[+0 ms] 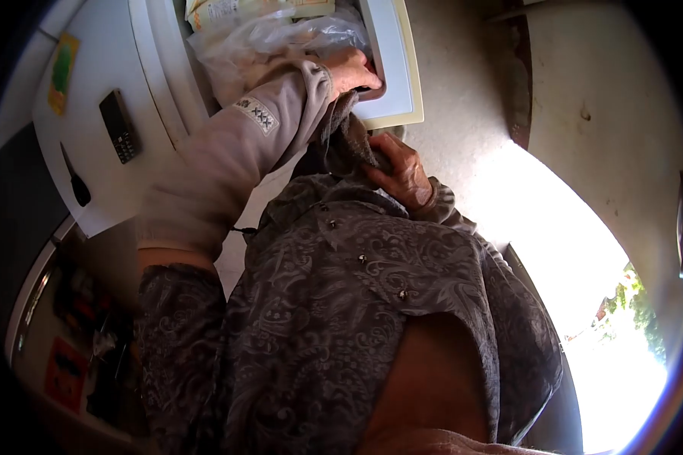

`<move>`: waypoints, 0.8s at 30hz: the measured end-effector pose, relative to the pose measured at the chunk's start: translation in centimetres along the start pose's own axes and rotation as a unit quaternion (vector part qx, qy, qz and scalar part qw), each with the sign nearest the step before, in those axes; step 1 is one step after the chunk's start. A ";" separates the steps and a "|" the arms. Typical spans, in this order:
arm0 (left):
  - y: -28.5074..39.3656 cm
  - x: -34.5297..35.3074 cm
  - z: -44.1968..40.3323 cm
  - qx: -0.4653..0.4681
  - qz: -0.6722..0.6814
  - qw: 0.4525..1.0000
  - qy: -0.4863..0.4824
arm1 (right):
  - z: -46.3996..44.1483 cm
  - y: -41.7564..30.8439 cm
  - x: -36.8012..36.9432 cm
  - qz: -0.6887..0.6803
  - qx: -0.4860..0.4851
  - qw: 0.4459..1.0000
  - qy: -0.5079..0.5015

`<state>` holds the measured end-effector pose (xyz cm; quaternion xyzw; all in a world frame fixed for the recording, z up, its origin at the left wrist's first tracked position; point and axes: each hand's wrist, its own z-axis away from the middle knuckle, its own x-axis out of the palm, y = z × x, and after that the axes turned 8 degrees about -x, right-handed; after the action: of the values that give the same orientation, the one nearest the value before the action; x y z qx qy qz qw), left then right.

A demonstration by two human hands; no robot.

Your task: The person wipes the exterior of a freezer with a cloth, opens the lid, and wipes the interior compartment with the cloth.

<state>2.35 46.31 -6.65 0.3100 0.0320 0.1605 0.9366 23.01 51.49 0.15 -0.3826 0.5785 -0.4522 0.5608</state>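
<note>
My left hand reaches over the inner corner of an open white drawer. Its fingers curl downward, and their tips and whatever they grip are hidden. Just below, my right hand is closed around a grey-brown cloth in front of my chest. The cloth runs up from there to beneath my left wrist. Clear plastic bags fill the drawer beside my left hand.
A dark phone or remote with keys, a black pointed tool and a yellow-green card lie on the white surface at left. A red item sits low at left. Bright light enters through an opening at right.
</note>
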 end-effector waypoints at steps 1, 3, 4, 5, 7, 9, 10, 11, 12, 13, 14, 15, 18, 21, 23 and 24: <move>0.5 -0.2 0.4 -0.018 0.009 1.000 -0.013 | 0.0 0.3 0.0 -0.004 0.001 1.000 -0.001; 0.6 -0.4 0.3 -0.055 0.015 0.998 -0.032 | -0.1 0.6 -0.3 -0.013 0.009 1.000 -0.002; 0.4 -0.4 0.0 -0.068 0.001 0.997 -0.034 | -0.2 0.6 -0.5 -0.018 0.016 1.000 -0.003; 0.3 -0.4 -0.5 -0.081 -0.011 0.996 -0.036 | -0.4 0.6 -0.8 -0.023 0.023 0.999 -0.005; 0.6 -0.4 -0.3 -0.087 -0.031 0.994 -0.055 | -0.9 0.4 -1.3 -0.013 0.025 1.000 -0.006; 0.8 -0.5 -0.2 -0.068 -0.044 0.993 -0.087 | -1.2 0.5 -1.6 -0.008 0.023 1.000 -0.008; 0.7 -0.7 -0.3 -0.055 -0.042 0.992 -0.104 | -1.4 0.6 -1.7 -0.008 0.019 1.000 -0.010; 0.4 -1.0 -0.5 -0.041 -0.039 0.991 -0.121 | -1.6 0.7 -1.8 -0.008 0.015 1.000 -0.012; 0.5 -1.3 -0.4 -0.027 -0.037 0.989 -0.137 | -1.6 0.7 -1.9 -0.009 0.019 1.000 -0.013; 0.5 -1.6 -0.3 -0.006 -0.052 0.990 -0.131 | -1.7 0.6 -1.8 -0.010 0.024 1.000 -0.012; 0.5 -2.0 -0.4 0.013 -0.066 0.990 -0.127 | -1.8 0.6 -1.8 -0.012 0.030 0.999 -0.012; 0.8 -2.2 -0.1 0.032 -0.078 0.989 -0.124 | -1.9 0.7 -1.7 -0.014 0.027 0.999 -0.009; 1.5 -2.4 0.3 0.021 -0.108 0.985 -0.135 | -1.7 0.9 -1.5 -0.020 0.029 0.999 -0.006; 1.7 -1.9 1.0 0.021 -0.089 0.986 -0.142 | -1.8 1.0 -1.3 -0.017 0.045 0.999 -0.010; 0.7 -1.6 0.3 0.040 -0.110 0.987 -0.113 | -2.0 1.0 -1.4 -0.016 0.047 0.999 -0.012; 1.0 -1.9 0.6 0.051 -0.144 0.982 -0.113 | -2.0 1.2 -1.2 -0.019 0.045 0.999 -0.007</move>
<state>0.37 46.17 -5.65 0.3652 -0.0218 -0.0143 0.9306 21.20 53.20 -0.65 -0.3714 0.5461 -0.4853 0.5730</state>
